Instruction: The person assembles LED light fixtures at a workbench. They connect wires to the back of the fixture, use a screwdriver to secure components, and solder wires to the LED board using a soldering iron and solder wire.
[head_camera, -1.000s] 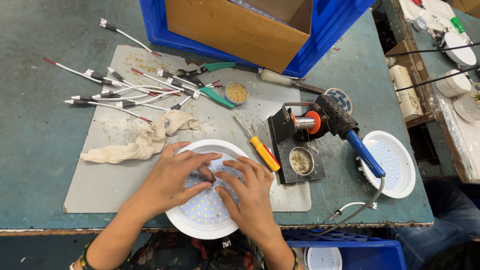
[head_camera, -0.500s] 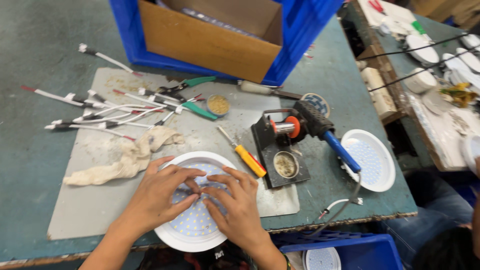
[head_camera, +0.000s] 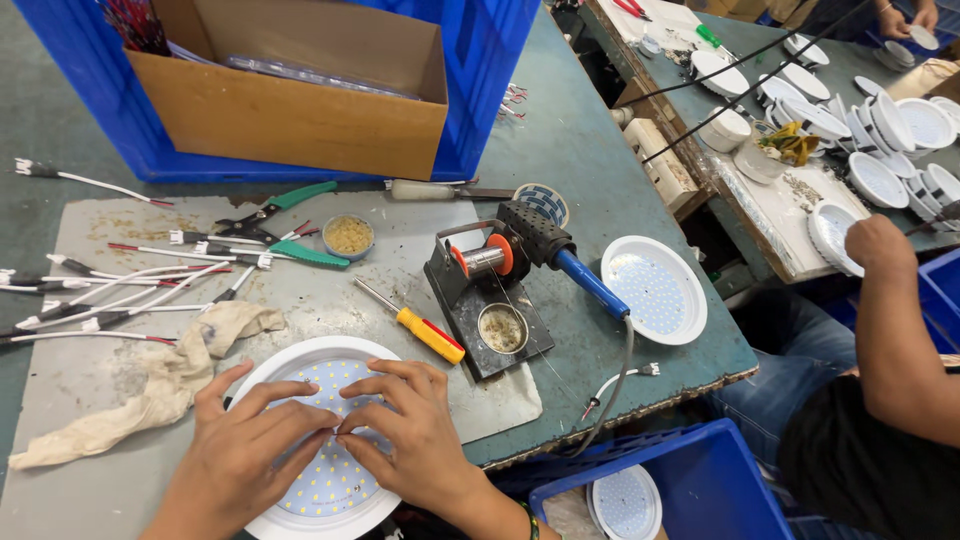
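Observation:
A round white lamp housing (head_camera: 322, 360) with a disc of small yellow LEDs lies on the grey mat (head_camera: 90, 400) at the table's near edge. My left hand (head_camera: 245, 455) and my right hand (head_camera: 415, 430) both rest flat on the LED disc, fingertips meeting near its middle. Neither hand holds a tool. A yellow-and-red screwdriver (head_camera: 418, 327) lies just beyond my right hand. To the left of the housing lies a crumpled beige rag (head_camera: 165, 385).
A soldering iron with a blue handle (head_camera: 560, 262) rests on its black stand (head_camera: 485, 300). Red and white wire leads (head_camera: 110, 300), green pliers (head_camera: 285, 225), a second lamp housing (head_camera: 655, 290), a cardboard box (head_camera: 290, 85) in a blue crate. Another person's arm (head_camera: 900, 320) is at the right.
The view has swung to the right, showing more of the neighbouring bench and a co-worker's arm. My hands stay pressed on the LED disc, fingers shifting slightly.

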